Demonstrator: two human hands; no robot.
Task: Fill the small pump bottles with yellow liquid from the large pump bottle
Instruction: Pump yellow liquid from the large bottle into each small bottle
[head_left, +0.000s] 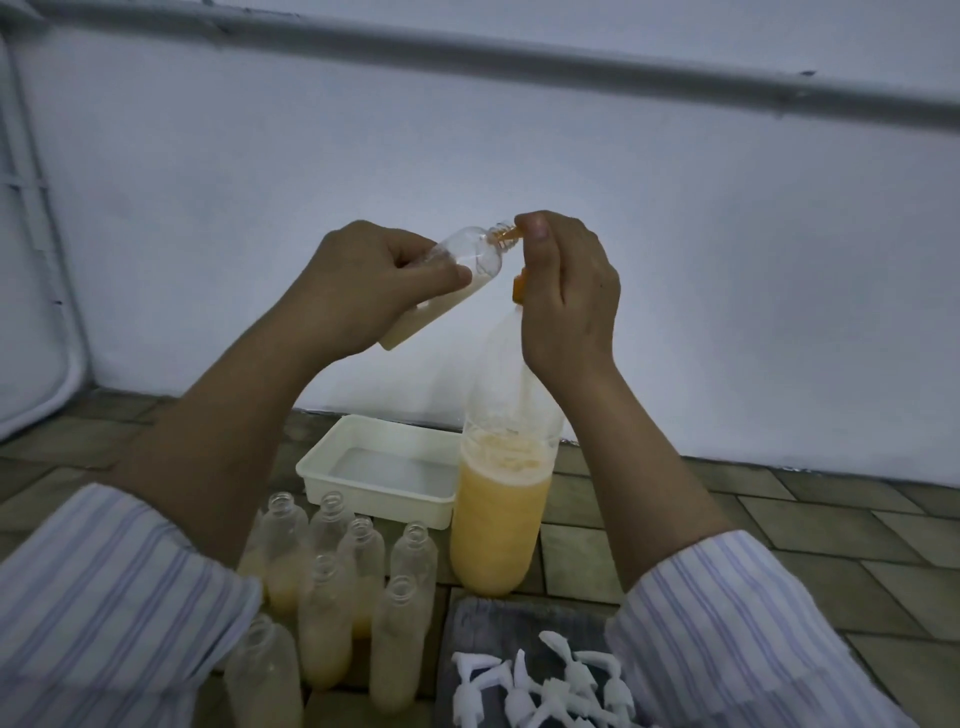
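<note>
I judge the small pump bottle (457, 270) light, thin-walled, slippery: left hand (363, 283) grips mid-body, neck at the large pump bottle's (501, 499) orange nozzle (506, 236), which right hand (566, 291) presses.

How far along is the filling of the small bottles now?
Partly done. The open bottles standing on the floor each hold some yellow liquid. In hand: the left hand tilts a part-filled bottle to the orange nozzle while the right hand works the pump of the large bottle. Left: the white pump tops lie unfitted.
</note>
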